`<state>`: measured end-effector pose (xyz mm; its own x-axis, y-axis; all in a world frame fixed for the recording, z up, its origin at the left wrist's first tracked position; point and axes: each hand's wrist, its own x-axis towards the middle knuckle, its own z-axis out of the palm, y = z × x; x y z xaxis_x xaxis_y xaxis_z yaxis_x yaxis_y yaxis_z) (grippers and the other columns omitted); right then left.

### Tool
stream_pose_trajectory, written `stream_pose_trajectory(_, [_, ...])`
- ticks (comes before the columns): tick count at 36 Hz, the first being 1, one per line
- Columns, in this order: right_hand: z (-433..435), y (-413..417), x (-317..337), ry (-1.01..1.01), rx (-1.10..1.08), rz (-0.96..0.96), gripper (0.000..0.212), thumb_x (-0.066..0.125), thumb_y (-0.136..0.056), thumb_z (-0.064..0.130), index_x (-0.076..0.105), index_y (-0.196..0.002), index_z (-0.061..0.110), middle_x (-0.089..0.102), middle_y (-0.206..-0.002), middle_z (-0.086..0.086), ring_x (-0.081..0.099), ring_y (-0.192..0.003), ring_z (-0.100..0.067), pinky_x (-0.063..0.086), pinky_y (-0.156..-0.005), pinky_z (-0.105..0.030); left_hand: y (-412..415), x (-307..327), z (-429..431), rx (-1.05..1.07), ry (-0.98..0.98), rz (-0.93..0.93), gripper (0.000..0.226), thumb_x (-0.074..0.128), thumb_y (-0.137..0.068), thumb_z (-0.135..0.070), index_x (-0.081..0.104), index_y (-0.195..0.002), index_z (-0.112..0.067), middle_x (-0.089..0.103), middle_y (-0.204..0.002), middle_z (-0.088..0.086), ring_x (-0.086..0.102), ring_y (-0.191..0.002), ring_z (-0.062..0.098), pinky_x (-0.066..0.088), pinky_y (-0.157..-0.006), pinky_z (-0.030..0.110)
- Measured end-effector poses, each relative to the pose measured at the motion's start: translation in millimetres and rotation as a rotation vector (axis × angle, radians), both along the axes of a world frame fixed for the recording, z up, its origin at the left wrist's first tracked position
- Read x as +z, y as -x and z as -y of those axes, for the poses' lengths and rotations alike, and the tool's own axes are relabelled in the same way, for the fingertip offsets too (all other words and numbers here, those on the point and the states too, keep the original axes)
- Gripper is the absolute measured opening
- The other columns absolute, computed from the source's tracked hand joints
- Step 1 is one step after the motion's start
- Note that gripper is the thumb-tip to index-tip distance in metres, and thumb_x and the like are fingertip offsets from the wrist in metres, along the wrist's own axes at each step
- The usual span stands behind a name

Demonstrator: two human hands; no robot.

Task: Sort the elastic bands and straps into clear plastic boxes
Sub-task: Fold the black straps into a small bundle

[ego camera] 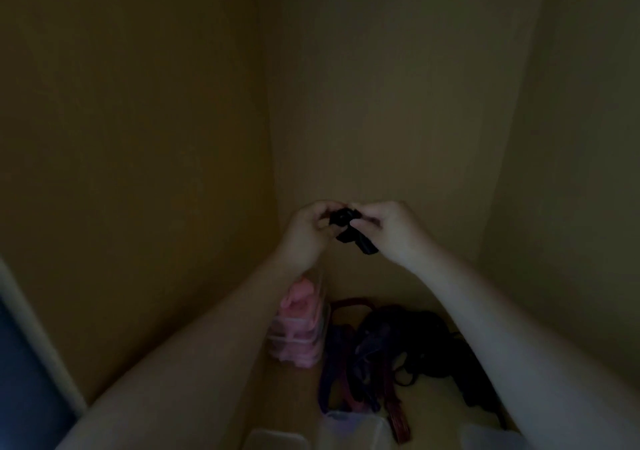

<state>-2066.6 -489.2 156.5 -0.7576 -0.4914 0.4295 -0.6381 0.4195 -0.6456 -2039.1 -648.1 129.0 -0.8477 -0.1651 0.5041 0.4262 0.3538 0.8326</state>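
Currently aloft: black strap, pinched tight between left hand and right hand, probably for rolling compact before boxing. Below: clear box of pink bands, beside loose straps.

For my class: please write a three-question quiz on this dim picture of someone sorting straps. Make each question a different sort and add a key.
1. True or false: the left hand and the right hand both hold the black rolled fabric strap.
2. Multiple choice: what colour are the folded bands inside the clear plastic box under the left forearm? A green, B pink, C white.
3. Fill in: in the picture, the loose pile of dark purple, maroon and black straps lies to the ____ of that box.

Key: 1 true; 2 B; 3 right.
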Motion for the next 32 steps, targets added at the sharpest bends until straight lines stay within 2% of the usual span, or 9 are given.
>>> stream_pose_trajectory(3, [-0.8, 2.6, -4.0, 0.187, 0.031, 0.07, 0.032, 0.063, -0.092, 0.013, 0.063, -0.124, 0.012, 0.067, -0.118, -0.004, 0.063, -0.102, -0.01, 0.049, -0.09, -0.02, -0.8, 0.9, 1.1, -0.033, -0.032, 0.035, 0.02, 0.059, -0.088, 0.007, 0.063, -0.102, -0.007, 0.065, -0.094, 0.004, 0.061, -0.081, 0.008, 0.05, -0.073, 0.018])
stream_pose_trajectory(7, [-3.9, 6.5, -6.3, 0.105, 0.029, 0.141, 0.026, 0.059, -0.095, 0.019, 0.066, -0.12, 0.015, 0.064, -0.125, -0.003, 0.061, -0.111, -0.011, 0.046, -0.102, -0.026, 0.4, -5.2, -1.2, -0.047, -0.08, 0.107, 0.019, 0.062, -0.087, 0.003, 0.066, -0.102, -0.008, 0.067, -0.093, 0.006, 0.064, -0.082, 0.014, 0.053, -0.077, 0.026])
stream_pose_trajectory(13, [-13.9, 10.0, -11.4, -0.005, -0.004, 0.055, 0.025, 0.061, -0.094, 0.029, 0.07, -0.116, 0.022, 0.065, -0.107, 0.007, 0.059, -0.098, -0.007, 0.044, -0.082, -0.02, 1.3, -20.9, -9.8, -0.073, -0.243, 0.156, 0.02, 0.067, -0.084, 0.002, 0.067, -0.087, -0.017, 0.069, -0.085, -0.001, 0.065, -0.078, 0.014, 0.055, -0.074, 0.025])
stream_pose_trajectory(16, [-24.1, 12.1, -20.0, 0.069, -0.096, 0.099, 0.039, 0.055, -0.096, 0.035, 0.058, -0.132, 0.018, 0.055, -0.128, 0.005, 0.046, -0.119, -0.006, 0.033, -0.096, -0.019, 2.2, -33.5, -10.6, -0.047, -0.337, 0.193, 0.018, 0.067, -0.085, 0.0, 0.066, -0.084, -0.017, 0.069, -0.087, 0.001, 0.067, -0.085, 0.022, 0.057, -0.081, 0.036])
stream_pose_trajectory(19, [-35.0, 14.9, -38.1, 0.212, -0.239, 0.343, 0.059, 0.049, -0.096, 0.047, 0.039, -0.147, 0.019, 0.041, -0.148, 0.002, 0.044, -0.131, -0.018, 0.036, -0.109, -0.032, -3.9, -51.0, -10.8, 0.015, -0.356, 0.175, 0.015, 0.072, -0.083, -0.007, 0.068, -0.086, -0.021, 0.07, -0.097, 0.003, 0.066, -0.098, 0.027, 0.052, -0.092, 0.046])
stream_pose_trajectory(21, [-38.4, 8.9, -52.8, 0.317, -0.194, 0.618, 0.067, 0.05, -0.093, 0.053, 0.034, -0.148, 0.02, 0.042, -0.144, 0.003, 0.053, -0.121, -0.022, 0.05, -0.098, -0.039, -13.5, -64.0, -15.7, 0.017, -0.348, 0.154, 0.017, 0.071, -0.083, -0.004, 0.068, -0.086, -0.021, 0.07, -0.094, -0.001, 0.066, -0.095, 0.02, 0.053, -0.091, 0.04])
stream_pose_trajectory(23, [-39.3, -0.9, -66.4, 0.416, -0.058, 0.806, 0.058, 0.053, -0.094, 0.047, 0.042, -0.141, 0.014, 0.053, -0.131, -0.002, 0.06, -0.111, -0.023, 0.057, -0.085, -0.037, -26.4, -76.6, -23.6, -0.012, -0.325, 0.132, 0.018, 0.069, -0.083, -0.001, 0.067, -0.086, -0.019, 0.07, -0.09, -0.005, 0.066, -0.087, 0.008, 0.053, -0.083, 0.026])
stream_pose_trajectory(28, [-43.1, -18.6, -99.7, 0.357, -0.063, 0.797, 0.048, 0.058, -0.095, 0.031, 0.046, -0.138, 0.013, 0.053, -0.13, -0.01, 0.062, -0.107, -0.025, 0.059, -0.082, -0.04, -60.6, -106.3, -37.1, 0.014, -0.211, 0.172, 0.015, 0.072, -0.079, 0.003, 0.068, -0.088, -0.009, 0.068, -0.093, -0.006, 0.065, -0.085, -0.004, 0.048, -0.076, 0.011])
stream_pose_trajectory(32, [-50.6, -34.6, -126.9, 0.215, 0.026, 0.798, 0.035, 0.056, -0.097, 0.028, 0.054, -0.131, 0.017, 0.056, -0.125, -0.008, 0.06, -0.109, -0.026, 0.059, -0.081, -0.042, -89.2, -134.2, -42.4, 0.09, -0.099, 0.237, 0.023, 0.074, -0.075, 0.007, 0.066, -0.075, -0.015, 0.066, -0.082, -0.008, 0.062, -0.074, -0.007, 0.049, -0.069, 0.013])
